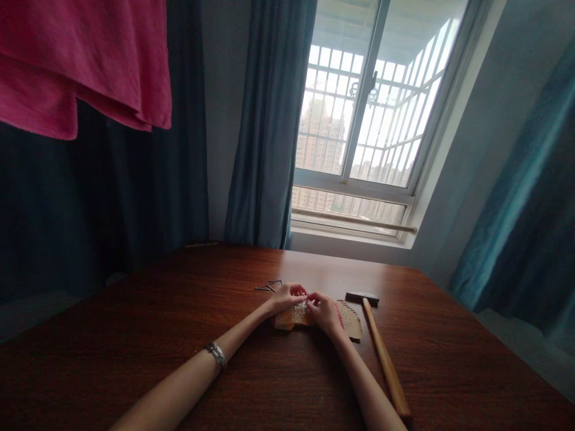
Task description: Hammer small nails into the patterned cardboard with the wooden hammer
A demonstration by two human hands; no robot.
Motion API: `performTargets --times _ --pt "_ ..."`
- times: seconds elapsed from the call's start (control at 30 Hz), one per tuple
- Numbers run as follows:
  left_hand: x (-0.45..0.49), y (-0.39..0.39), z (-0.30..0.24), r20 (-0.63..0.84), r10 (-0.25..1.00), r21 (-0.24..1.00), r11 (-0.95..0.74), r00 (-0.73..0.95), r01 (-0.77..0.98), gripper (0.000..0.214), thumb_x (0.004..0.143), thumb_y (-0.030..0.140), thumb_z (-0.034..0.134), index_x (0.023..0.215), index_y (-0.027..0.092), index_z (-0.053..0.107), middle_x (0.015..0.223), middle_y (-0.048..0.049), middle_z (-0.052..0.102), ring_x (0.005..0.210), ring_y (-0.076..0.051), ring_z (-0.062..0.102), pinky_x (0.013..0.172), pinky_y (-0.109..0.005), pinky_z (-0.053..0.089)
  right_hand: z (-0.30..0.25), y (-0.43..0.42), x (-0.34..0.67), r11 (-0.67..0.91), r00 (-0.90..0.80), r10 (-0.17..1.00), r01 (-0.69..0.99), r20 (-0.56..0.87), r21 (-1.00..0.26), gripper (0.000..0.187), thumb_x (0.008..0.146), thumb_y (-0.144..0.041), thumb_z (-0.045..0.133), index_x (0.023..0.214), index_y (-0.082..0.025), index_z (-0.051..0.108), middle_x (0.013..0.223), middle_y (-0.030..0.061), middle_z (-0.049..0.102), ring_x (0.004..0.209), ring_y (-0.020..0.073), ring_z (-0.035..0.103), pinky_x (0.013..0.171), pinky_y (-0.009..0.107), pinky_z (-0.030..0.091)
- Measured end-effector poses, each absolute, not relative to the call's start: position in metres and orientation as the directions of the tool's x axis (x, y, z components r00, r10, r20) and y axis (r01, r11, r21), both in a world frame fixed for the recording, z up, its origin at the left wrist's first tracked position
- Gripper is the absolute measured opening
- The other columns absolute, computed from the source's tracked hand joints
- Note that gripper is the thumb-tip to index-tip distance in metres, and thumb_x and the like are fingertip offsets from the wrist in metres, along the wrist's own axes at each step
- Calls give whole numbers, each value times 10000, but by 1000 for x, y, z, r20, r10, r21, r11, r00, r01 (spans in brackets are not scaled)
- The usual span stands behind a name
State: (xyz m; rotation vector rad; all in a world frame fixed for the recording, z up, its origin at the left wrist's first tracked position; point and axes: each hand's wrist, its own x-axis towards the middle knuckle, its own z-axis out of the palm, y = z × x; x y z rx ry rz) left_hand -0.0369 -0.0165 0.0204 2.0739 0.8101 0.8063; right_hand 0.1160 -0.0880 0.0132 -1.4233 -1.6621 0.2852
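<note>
My left hand (291, 294) and my right hand (322, 308) meet with bent fingers above a light-coloured piece dotted with small specks (294, 317). Between the fingertips stands a thin, dark, nail-like piece (307, 297), pinched by my right hand. My left fingers are closed right beside it; whether they grip anything is too small to make out. Past my right hand, a tan card (353, 320) shows rows of small dark marks and a pink edge, partly covered by the hand. Several loose nails (268, 286) lie just beyond my left hand.
A hammer (384, 359) with a wooden handle lies to the right, its dark head pointing away, close to my right forearm. All this is on a brown wooden table (135, 359). Behind are a barred window (359, 120) and blue curtains (265, 120); pink cloth (90, 66) hangs upper left.
</note>
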Motion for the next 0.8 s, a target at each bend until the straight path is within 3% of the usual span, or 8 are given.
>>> performTargets --times 0.43,0.63,0.73,0.8 --pt "-32 -13 12 323 773 778 -545 547 312 309 669 391 596 797 118 664 656 -22 610 629 -123 538 569 -202 392 7 -88 113 259 79 896 706 437 -659 119 719 -238 524 708 -203 637 735 1 623 616 113 547 624 216 410" --pt "-33 -15 11 328 774 778 -547 542 309 324 684 403 567 797 113 656 658 -27 614 602 -120 532 549 -202 382 32 -100 139 220 16 948 690 319 -689 180 697 -291 572 818 -196 665 735 20 660 632 139 597 586 215 440" --pt "-33 -14 8 306 786 783 -529 537 329 325 686 400 556 800 111 652 634 -24 607 581 -119 529 530 -201 373 47 -130 178 123 103 952 733 288 -669 253 718 -296 535 889 -149 650 795 81 664 715 185 613 648 258 448" --pt "-33 -12 5 303 789 782 -526 534 335 313 687 391 551 792 113 651 641 -24 610 581 -118 530 531 -200 372 49 -160 200 -139 320 911 832 261 -537 297 744 -293 488 971 -155 618 884 106 649 791 213 608 691 289 441"
